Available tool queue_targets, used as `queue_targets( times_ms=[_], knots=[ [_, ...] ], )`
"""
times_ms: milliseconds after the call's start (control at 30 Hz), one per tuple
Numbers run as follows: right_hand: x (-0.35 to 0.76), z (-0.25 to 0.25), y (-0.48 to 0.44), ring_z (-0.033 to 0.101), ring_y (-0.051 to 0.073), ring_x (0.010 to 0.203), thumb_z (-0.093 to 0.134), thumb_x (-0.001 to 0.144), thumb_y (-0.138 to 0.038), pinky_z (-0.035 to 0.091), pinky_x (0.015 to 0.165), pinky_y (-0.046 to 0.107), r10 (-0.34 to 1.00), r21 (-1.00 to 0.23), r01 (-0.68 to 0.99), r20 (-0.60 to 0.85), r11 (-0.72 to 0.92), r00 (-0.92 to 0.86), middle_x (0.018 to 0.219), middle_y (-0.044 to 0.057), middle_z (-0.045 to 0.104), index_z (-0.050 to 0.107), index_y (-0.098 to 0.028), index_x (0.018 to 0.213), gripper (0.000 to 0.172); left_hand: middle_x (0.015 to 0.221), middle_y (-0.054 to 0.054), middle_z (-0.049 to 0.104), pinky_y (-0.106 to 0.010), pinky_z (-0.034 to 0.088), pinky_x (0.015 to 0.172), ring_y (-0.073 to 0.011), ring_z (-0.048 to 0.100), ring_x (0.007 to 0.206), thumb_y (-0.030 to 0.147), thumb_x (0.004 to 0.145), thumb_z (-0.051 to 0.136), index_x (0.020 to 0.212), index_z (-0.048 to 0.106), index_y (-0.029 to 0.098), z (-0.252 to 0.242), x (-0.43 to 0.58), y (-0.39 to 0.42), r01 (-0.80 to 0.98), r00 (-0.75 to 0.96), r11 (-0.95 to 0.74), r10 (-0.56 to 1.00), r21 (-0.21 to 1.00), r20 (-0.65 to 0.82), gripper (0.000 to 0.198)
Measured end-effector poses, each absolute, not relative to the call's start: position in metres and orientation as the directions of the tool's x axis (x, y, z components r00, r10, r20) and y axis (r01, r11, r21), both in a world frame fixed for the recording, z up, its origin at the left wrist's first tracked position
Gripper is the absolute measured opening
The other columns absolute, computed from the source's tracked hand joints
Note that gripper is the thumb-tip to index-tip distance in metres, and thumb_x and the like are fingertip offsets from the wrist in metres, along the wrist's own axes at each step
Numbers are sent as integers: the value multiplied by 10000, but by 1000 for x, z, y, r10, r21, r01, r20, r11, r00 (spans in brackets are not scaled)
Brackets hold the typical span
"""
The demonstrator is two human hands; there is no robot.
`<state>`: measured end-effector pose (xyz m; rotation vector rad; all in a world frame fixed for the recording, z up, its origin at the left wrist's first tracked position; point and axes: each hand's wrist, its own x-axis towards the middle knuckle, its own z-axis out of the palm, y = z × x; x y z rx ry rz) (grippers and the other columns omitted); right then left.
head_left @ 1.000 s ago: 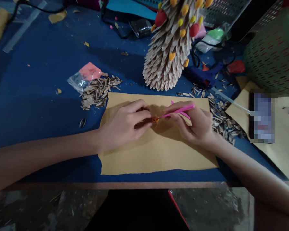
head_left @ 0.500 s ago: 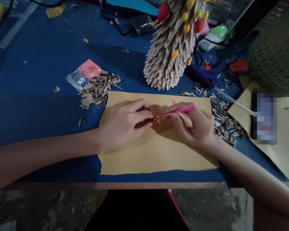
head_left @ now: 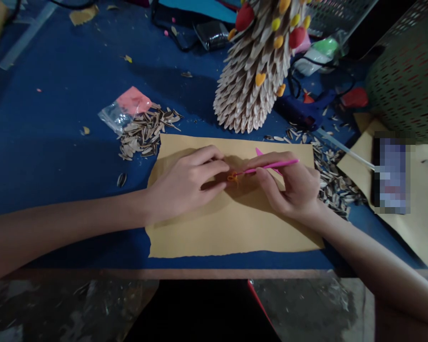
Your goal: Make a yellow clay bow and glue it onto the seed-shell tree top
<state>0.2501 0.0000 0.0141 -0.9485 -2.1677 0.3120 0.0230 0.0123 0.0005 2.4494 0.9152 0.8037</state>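
Head view: left hand (head_left: pixel 185 183) rests on the tan paper (head_left: pixel 231 228), fingers curled, tips pinching a small orange piece (head_left: pixel 231 177). Right hand (head_left: pixel 292 187) grips a pink tool (head_left: pixel 271 166), whose thin tip meets the orange piece. Both hands lie close together over the paper's upper middle. Seed shells (head_left: pixel 144 135) are heaped just beyond the paper's left corner, beside a clear bag (head_left: pixel 119 114). More shells (head_left: pixel 333 183) lie to the right. A shell cone (head_left: pixel 251 80) stands behind, with a blue glue gun (head_left: pixel 303 111) near it.
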Motion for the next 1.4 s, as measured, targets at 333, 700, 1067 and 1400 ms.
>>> queue_targets(
  times_ms=[333, 700, 1067, 1400],
  knots=[
    [250, 13, 2, 758, 142, 819, 553, 955, -108, 629, 722, 231, 720, -502, 517, 524, 693, -456, 946, 45, 780, 629, -212, 1010, 140, 1036, -51, 653, -265, 554, 792, -164, 668, 927, 209, 937, 648, 1030, 705, 155, 2, 25, 15, 504, 624, -660, 724, 557, 293, 121],
    [252, 8, 2, 766, 163, 863, 542, 951, -99, 644, 789, 276, 686, -469, 503, 547, 726, -479, 974, 33, 773, 615, -234, 1113, 223, 1034, -51, 655, -267, 540, 796, -157, 664, 925, 180, 938, 639, 1064, 698, 142, 2, 25, 16, 480, 624, -642, 729, 599, 282, 145],
    [250, 7, 3, 756, 153, 855, 564, 934, -72, 634, 803, 270, 668, -464, 482, 567, 743, -483, 967, 25, 768, 609, -232, 1119, 249, 1061, -53, 663, -270, 537, 803, -160, 666, 927, 194, 941, 631, 1056, 706, 145, 3, 25, 15, 485, 618, -622, 742, 615, 262, 146],
    [250, 11, -1, 761, 188, 931, 497, 963, -112, 646, 807, 323, 707, -524, 474, 510, 708, -490, 1009, 59, 767, 604, -239, 1129, 235, 1021, -40, 649, -268, 532, 791, -156, 656, 916, 188, 946, 606, 1056, 673, 152, 5, 25, 15, 473, 617, -621, 740, 626, 268, 134]
  ],
)
